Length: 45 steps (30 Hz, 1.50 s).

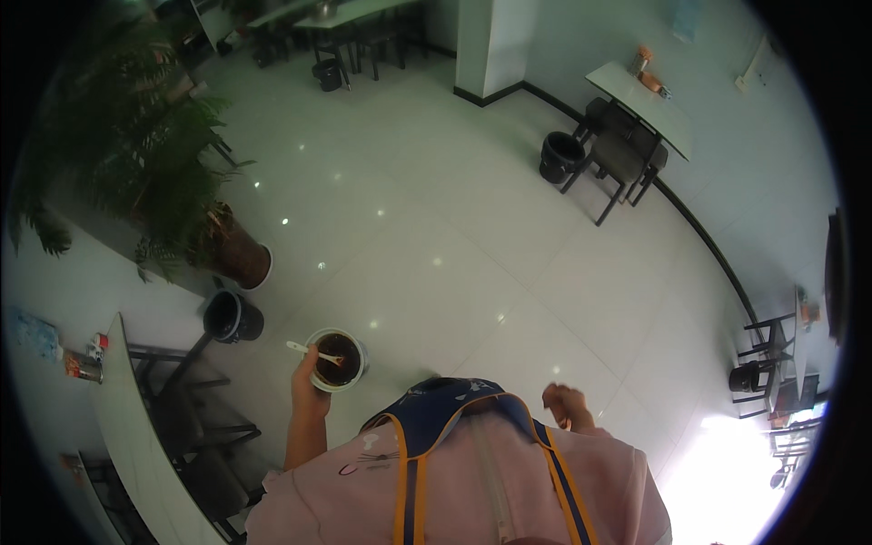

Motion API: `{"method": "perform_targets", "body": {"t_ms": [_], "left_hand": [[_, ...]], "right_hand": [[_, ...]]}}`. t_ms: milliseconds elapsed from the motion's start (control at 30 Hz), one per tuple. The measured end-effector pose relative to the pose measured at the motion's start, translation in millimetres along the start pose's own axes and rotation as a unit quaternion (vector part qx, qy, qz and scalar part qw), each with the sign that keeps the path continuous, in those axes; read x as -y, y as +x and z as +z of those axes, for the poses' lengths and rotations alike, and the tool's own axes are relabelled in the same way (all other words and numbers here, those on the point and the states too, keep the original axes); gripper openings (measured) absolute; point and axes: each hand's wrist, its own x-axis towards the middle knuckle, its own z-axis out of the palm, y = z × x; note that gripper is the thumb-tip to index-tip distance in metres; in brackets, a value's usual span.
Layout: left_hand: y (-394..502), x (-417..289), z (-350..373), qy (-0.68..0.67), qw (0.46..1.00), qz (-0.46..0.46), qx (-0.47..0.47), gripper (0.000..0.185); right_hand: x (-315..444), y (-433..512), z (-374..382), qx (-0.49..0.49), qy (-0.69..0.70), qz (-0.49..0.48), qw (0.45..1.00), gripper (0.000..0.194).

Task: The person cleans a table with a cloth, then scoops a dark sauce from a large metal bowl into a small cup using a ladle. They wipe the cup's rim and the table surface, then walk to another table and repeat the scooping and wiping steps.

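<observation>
My left hand (311, 388) is shut around the side of a round white tub (364, 361), held out over the floor at the left. Dark brown liquid (332, 344) fills much of it. A white spoon (300, 348) leans across the rim with its bowl in the liquid, and my thumb lies by its handle. On the other side of my body, my right hand (567, 407) hangs with curled fingers, and nothing shows in it. Below are a pink top (463, 470) and a navy apron (436, 415) with orange edging.
At the left stand a marble-patterned table (136, 436), dark chairs (204, 477), a black bin (234, 316) and a potted plant (235, 252). Another table (654, 112), a chair (618, 157) and a bin (562, 157) line the right wall. Pale glossy tiles (470, 218) spread ahead.
</observation>
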Motion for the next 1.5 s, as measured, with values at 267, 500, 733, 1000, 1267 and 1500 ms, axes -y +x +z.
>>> {"method": "perform_targets", "body": {"t_ms": [267, 500, 733, 1000, 1267, 1500], "left_hand": [[226.9, -39.8, 112.0, -0.012, 0.999, 0.034, -0.019, 0.038], [393.8, -79.6, 183.4, -0.047, 0.997, 0.049, -0.043, 0.041], [537.8, -132.6, 224.4, -0.061, 0.983, 0.072, -0.156, 0.04], [753.7, -222.4, 243.4, -0.055, 0.979, 0.098, -0.168, 0.039], [989.9, -335.3, 309.8, -0.064, 0.983, 0.122, -0.12, 0.037], [1159.6, -389.2, 338.3, -0.101, 0.97, 0.148, -0.163, 0.04]], "right_hand": [[117.7, 145.1, 11.6, 0.12, 0.161, 0.055, 0.978, 0.012], [197.5, 310.4, -136.2, 0.103, 0.203, 0.11, 0.967, 0.015], [460.7, 564.5, -320.9, -0.037, -0.044, -0.115, 0.992, 0.03], [755.3, 698.5, -347.6, -0.141, 0.029, -0.221, 0.965, 0.048], [718.2, 765.2, -294.3, 0.15, 0.014, 0.039, 0.988, 0.032], [884.3, 896.4, -357.9, 0.167, 0.068, 0.09, 0.979, 0.027]]}}
